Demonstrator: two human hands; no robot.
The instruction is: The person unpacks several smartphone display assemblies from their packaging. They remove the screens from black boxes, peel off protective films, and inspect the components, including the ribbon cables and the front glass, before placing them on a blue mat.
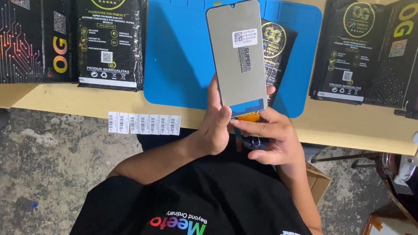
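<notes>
- Head view, looking down over a wooden workbench (90, 101); a blue silicone work mat (180, 51) lies on it at centre.
- The phone display panel (237, 55), grey-faced with a white sticker in its upper half, is held up above the right part of the mat, tilted slightly left.
- Left hand (216, 123): closed on the panel's lower left edge, thumb up along the side.
- Right hand (272, 138): fingers pinch the panel's lower end, where an orange flex ribbon (247, 117) shows just under the glass.
- The two hands sit close together, touching at the panel's bottom.
- A black packet (278, 49) lies on the mat, partly hidden behind the panel.
- Stacks of black product packets stand left (108, 27) and right (350, 49) of the mat.
- A strip of barcode labels (144, 124) hangs at the bench's near edge, left of the hands.
</notes>
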